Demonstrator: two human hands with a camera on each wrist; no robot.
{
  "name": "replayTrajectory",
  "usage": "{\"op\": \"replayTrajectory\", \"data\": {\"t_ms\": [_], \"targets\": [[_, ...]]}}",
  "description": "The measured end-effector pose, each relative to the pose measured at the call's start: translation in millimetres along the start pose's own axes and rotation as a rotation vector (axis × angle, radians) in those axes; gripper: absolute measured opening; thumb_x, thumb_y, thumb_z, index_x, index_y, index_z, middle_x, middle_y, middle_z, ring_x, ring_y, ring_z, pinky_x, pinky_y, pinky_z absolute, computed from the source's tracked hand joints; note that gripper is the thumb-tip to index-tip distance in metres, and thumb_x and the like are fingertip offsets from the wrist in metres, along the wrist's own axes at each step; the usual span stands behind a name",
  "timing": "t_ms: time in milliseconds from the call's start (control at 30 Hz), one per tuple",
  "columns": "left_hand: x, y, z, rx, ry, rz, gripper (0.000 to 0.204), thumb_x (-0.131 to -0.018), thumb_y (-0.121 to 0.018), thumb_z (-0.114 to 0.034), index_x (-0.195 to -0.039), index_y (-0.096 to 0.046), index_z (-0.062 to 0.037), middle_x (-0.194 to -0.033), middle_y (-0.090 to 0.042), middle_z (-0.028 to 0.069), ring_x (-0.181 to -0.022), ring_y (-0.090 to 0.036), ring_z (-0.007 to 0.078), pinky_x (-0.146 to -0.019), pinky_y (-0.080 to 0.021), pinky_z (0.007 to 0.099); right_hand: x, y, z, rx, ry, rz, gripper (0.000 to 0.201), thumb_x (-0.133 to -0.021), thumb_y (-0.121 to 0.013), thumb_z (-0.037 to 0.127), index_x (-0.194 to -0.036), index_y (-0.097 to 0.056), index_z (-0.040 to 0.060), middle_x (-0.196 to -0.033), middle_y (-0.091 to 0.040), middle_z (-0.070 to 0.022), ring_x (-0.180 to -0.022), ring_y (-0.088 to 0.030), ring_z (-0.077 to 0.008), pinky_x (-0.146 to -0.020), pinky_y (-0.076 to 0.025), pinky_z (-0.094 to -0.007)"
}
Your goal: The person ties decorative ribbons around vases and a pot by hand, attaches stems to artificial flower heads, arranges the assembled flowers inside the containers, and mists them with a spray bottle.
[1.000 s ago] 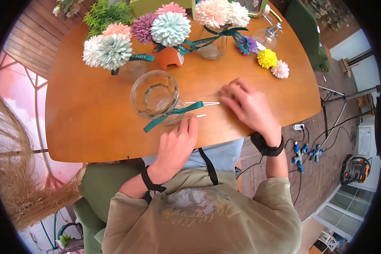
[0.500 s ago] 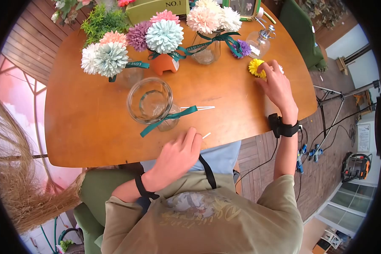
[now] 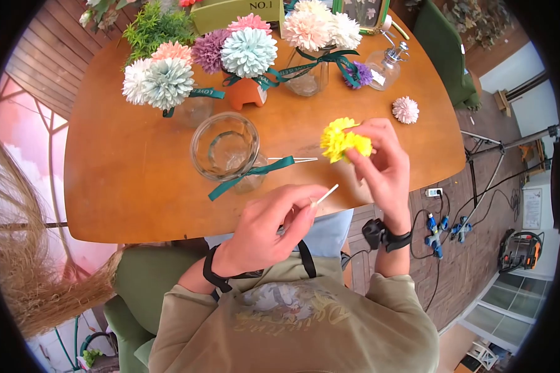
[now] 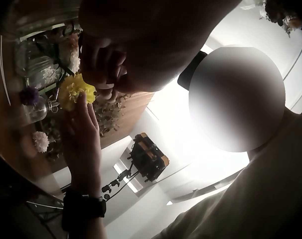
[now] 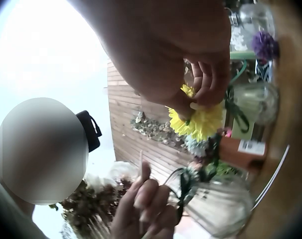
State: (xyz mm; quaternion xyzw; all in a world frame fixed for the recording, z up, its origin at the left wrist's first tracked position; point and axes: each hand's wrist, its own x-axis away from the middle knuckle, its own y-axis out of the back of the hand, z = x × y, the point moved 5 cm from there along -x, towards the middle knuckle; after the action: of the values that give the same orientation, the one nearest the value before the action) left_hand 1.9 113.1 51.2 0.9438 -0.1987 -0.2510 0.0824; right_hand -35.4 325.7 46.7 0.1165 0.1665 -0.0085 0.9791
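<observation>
My right hand (image 3: 384, 165) pinches a yellow artificial flower head (image 3: 339, 140) above the table; in the right wrist view its petals (image 5: 203, 124) spread below the fingertips. My left hand (image 3: 270, 227) holds a thin white stick (image 3: 327, 194) between thumb and fingers, its tip pointing up toward the flower. The two hands are close but apart. Left of them stands a clear glass vase (image 3: 225, 149) with a green ribbon (image 3: 252, 176) tied round it. Two more white sticks (image 3: 295, 160) lie on the table beside the vase.
A pink flower head (image 3: 406, 110) and a purple one (image 3: 359, 74) lie at the right of the wooden table (image 3: 118, 186). Near them is a glass spray bottle (image 3: 384, 65). Along the back stand vases of artificial flowers (image 3: 249, 53) and an orange pot (image 3: 246, 93).
My right hand reached to the right, took the yellow flower head and brought it back toward the middle. My left hand has raised the white stick off the table.
</observation>
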Motion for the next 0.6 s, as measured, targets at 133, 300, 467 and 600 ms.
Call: {"op": "replayTrajectory", "data": {"t_ms": [133, 300, 467, 600], "targets": [[1, 4, 9, 0.073, 0.099, -0.104, 0.032, -0.098, -0.063, 0.004, -0.129, -0.066, -0.0016, -0.075, -0.060, 0.0003, -0.056, -0.049, 0.0046, -0.049, -0.037, 0.0248, 12, -26, 15, -0.270, -0.111, -0.048, 0.029, -0.096, -0.069, -0.003, -0.125, -0.066, -0.0020, -0.128, -0.062, -0.0124, -0.088, -0.072, -0.0146, -0.061, -0.058, -0.0222], [2, 6, 10, 0.011, 0.045, -0.150, 0.031, -0.099, -0.062, 0.003, -0.129, -0.068, -0.0018, -0.072, -0.059, -0.0017, -0.055, -0.046, 0.0032, -0.048, -0.033, 0.0243, 20, -41, 17, -0.396, -0.126, -0.070, 0.037, -0.097, -0.067, -0.008, -0.133, -0.056, -0.0056, -0.114, -0.072, -0.0174, -0.083, -0.074, -0.0152, -0.059, -0.059, -0.0233], [5, 8, 11, 0.021, 0.092, -0.179, 0.031, -0.099, -0.063, 0.002, -0.129, -0.070, -0.0008, -0.074, -0.063, 0.0013, -0.057, -0.048, 0.0033, -0.048, -0.035, 0.0243, 21, -50, 20, -0.396, -0.140, -0.080, 0.037, -0.094, -0.069, -0.010, -0.128, -0.054, -0.0051, -0.112, -0.072, -0.0189, -0.085, -0.076, -0.0182, -0.066, -0.064, -0.0254], [7, 10, 12, 0.029, 0.094, -0.193, 0.032, -0.099, -0.062, 0.003, -0.129, -0.069, -0.0006, -0.075, -0.064, 0.0025, -0.057, -0.048, 0.0033, -0.049, -0.035, 0.0242, 20, -51, 23, -0.383, -0.130, -0.067, 0.037, -0.093, -0.069, -0.011, -0.126, -0.054, -0.0045, -0.110, -0.073, -0.0186, -0.086, -0.076, -0.0192, -0.069, -0.065, -0.0267]]}}
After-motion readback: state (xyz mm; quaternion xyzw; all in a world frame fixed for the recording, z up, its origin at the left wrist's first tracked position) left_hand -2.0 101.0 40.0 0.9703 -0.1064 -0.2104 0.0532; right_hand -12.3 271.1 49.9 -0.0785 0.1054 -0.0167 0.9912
